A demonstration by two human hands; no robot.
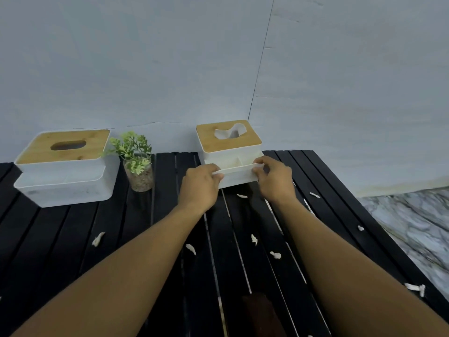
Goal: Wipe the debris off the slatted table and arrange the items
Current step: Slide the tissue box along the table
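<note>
The left hand (198, 184) and right hand (274, 177) hide the front tray corners of the tissue box (209, 139). Left of it, the second box (63, 188) has a slot too dark to see into. The slatted table (73, 239) runs past the bottom edge.

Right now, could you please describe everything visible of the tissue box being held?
Upright at the far edge of the black slatted table, the tissue box is white, plastic-looking, with a wooden lid whose slot shows a white tissue. A low, divided front tray faces the person; the left hand and right hand grip its front wall at either end.
</note>
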